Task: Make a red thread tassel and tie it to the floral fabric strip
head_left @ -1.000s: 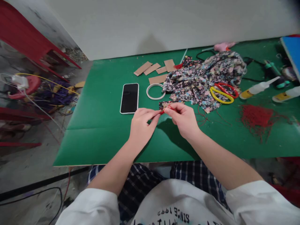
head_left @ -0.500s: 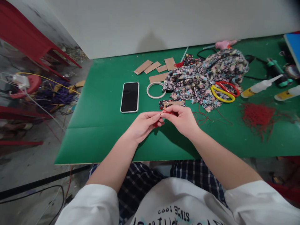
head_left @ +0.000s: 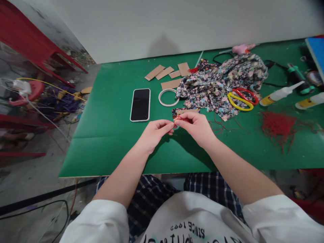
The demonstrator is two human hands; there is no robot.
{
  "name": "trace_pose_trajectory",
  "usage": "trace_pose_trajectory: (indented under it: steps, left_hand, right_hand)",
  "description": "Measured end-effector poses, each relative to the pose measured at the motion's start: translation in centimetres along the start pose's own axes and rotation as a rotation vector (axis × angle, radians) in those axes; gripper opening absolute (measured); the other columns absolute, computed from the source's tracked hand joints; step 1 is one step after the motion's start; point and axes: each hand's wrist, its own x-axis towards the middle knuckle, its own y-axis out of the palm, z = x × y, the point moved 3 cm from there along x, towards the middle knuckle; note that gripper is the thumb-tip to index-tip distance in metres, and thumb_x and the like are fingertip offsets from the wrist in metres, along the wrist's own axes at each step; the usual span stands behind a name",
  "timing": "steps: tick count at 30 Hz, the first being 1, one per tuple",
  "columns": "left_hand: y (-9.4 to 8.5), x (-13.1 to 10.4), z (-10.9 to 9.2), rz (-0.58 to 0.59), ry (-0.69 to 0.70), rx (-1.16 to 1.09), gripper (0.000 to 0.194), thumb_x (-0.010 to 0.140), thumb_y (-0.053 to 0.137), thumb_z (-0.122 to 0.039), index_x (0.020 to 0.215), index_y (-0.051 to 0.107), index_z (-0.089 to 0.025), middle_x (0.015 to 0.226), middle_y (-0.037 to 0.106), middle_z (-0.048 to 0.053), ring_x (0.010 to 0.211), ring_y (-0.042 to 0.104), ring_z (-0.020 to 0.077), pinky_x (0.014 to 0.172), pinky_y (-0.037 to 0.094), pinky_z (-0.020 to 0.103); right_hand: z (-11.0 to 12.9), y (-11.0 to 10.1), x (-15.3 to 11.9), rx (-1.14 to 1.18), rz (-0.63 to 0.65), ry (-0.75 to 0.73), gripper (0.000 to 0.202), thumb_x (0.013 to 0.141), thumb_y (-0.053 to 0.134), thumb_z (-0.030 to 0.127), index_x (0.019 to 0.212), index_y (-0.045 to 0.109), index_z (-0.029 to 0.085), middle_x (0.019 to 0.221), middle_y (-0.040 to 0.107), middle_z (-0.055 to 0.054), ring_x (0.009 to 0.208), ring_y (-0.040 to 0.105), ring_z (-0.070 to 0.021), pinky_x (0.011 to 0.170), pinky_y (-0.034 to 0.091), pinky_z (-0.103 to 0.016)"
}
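My left hand [head_left: 157, 134] and my right hand [head_left: 196, 129] meet fingertip to fingertip over the green table. Red string [head_left: 179, 117] shows at the pinched fingers of both; most of it is hidden behind them. Just beyond my fingertips lies a cardboard strip partly wrapped in dark floral fabric [head_left: 189, 110]. Loose red string [head_left: 218, 126] trails on the table to the right of my right hand. A white ring of tape [head_left: 168, 97] and a phone [head_left: 140, 105] with a dark screen lie past my left hand.
Crumpled floral cloth [head_left: 222, 79] covers the back middle, with red-and-yellow-handled scissors [head_left: 241, 99] on it. Cardboard pieces [head_left: 167, 72] lie behind the tape. To the right are glue bottles [head_left: 279, 94], a heap of red string [head_left: 278, 126] and a pink glue gun [head_left: 243, 49].
Both hands have shifted only slightly, staying together. The red bit that showed below my left fingers is now out of sight. Things on the table have not moved.
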Motion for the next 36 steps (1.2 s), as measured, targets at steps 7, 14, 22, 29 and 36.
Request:
trace_pose_trajectory:
  steps: [7, 14, 22, 29, 36]
  left_hand:
    - [-1.0, 0.3, -0.2, -0.145, 0.025, -0.123, 0.023, 0.065, 0.072, -0.037, 0.073, 0.068, -0.016, 0.067, 0.062, 0.0, 0.06, 0.053, 0.007, 0.064, 0.045, 0.022]
    - [-1.5, 0.5, 0.0, -0.196, 0.044, -0.168, 0.025, 0.065, 0.072, -0.037, 0.075, 0.066, -0.015, 0.071, 0.06, 0.0, 0.06, 0.053, 0.0065, 0.062, 0.046, 0.021]
    - [-0.7, 0.2, -0.1, -0.124, -0.009, -0.116, 0.022, 0.071, 0.067, -0.036, 0.076, 0.063, -0.015, 0.063, 0.061, -0.001, 0.056, 0.056, 0.0079, 0.053, 0.039, 0.019]
    - [0.2, 0.1, 0.9, -0.107, -0.074, -0.143, 0.024, 0.07, 0.068, -0.035, 0.077, 0.064, -0.013, 0.067, 0.066, 0.002, 0.061, 0.061, 0.0103, 0.056, 0.041, 0.021]
    - [0.8, -0.3, 1.2, -0.111, -0.124, -0.273, 0.025, 0.068, 0.07, -0.035, 0.077, 0.065, -0.012, 0.065, 0.065, 0.001, 0.06, 0.06, 0.0091, 0.056, 0.041, 0.02]
  right_hand:
    - [-0.4, -0.1, -0.1, -0.408, 0.222, 0.033, 0.029, 0.085, 0.045, 0.036, 0.092, 0.066, 0.018, 0.077, 0.065, -0.002, 0.066, 0.055, -0.0111, 0.062, 0.042, -0.025]
    - [-0.5, 0.0, -0.5, -0.67, 0.38, -0.043, 0.017, 0.081, 0.052, 0.02, 0.08, 0.069, 0.021, 0.077, 0.07, 0.0, 0.073, 0.061, -0.0124, 0.068, 0.042, -0.024]
    - [0.4, -0.5, -0.5, -0.576, 0.046, -0.233, 0.014, 0.08, 0.055, 0.027, 0.08, 0.068, 0.021, 0.078, 0.069, -0.001, 0.07, 0.059, -0.0132, 0.066, 0.043, -0.026]
    - [0.7, -0.1, -0.9, -0.598, -0.056, -0.361, 0.014, 0.082, 0.054, 0.025, 0.081, 0.067, 0.02, 0.079, 0.068, -0.002, 0.073, 0.06, -0.0139, 0.065, 0.045, -0.026]
    - [0.9, -0.1, -1.3, -0.635, -0.176, -0.487, 0.015, 0.083, 0.054, 0.024, 0.084, 0.068, 0.019, 0.082, 0.067, -0.004, 0.078, 0.061, -0.0136, 0.066, 0.046, -0.024]
